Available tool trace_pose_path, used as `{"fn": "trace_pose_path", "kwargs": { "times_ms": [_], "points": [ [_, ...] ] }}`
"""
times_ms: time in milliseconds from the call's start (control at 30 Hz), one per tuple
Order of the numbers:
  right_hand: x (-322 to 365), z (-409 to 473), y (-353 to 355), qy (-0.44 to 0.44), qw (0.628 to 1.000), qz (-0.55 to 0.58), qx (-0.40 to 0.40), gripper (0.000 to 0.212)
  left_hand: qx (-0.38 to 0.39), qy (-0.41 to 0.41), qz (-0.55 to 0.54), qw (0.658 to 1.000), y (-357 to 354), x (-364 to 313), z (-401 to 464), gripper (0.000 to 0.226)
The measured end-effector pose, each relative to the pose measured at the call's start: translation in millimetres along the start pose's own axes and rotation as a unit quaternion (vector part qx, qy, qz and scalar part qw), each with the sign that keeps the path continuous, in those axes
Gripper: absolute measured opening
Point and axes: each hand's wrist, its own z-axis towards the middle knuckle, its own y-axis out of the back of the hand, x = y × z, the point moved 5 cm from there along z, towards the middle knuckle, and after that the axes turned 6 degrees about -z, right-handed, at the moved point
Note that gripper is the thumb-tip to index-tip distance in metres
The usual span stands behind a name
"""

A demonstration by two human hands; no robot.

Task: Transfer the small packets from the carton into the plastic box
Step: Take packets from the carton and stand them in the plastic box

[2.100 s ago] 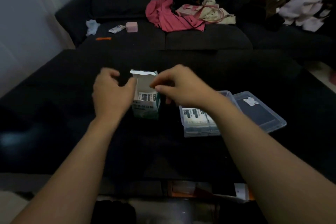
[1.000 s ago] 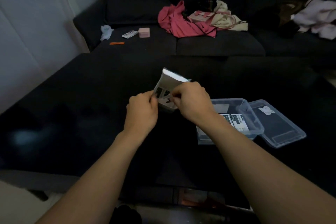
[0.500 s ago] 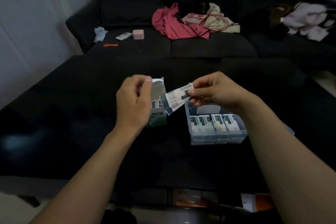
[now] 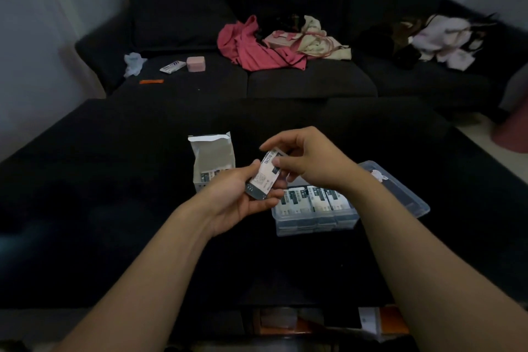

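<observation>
Head camera view: a small packet (image 4: 264, 177) is being held above the dark table (image 4: 114, 194), just left of the clear plastic box (image 4: 314, 223). Gripping its lower end is the left hand (image 4: 240, 203), while the right hand (image 4: 311, 163) is pinching its upper end between thumb and fingers. Packets are lying in a row inside the box. Behind the left hand, the open carton (image 4: 213, 160) is standing upright with more packets showing inside. Right of the box, its lid (image 4: 400, 194) is lying flat.
</observation>
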Motion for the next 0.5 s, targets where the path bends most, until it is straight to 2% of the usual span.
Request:
{"fn": "trace_pose_path", "kwargs": {
  "times_ms": [167, 267, 400, 500],
  "points": [
    [-10, -2, 8, 0.002, 0.999, -0.042, -0.017, 0.025, 0.011, 0.033, 0.057, 0.998, -3, 7, 4, 0.04],
    [-9, -3, 10, 0.013, 0.999, -0.046, -0.012, 0.031, 0.031, 0.044, 0.019, 0.998, -7, 9, 5, 0.036],
    [-12, -2, 10, 0.015, 0.994, -0.102, -0.024, 0.05, 0.032, 0.019, -0.029, 0.999, -9, 10, 10, 0.032],
    [-17, -2, 10, -0.002, 0.993, -0.112, -0.025, 0.04, 0.016, -0.01, -0.024, 1.0, -10, 12, 15, 0.032]
  ]
}}
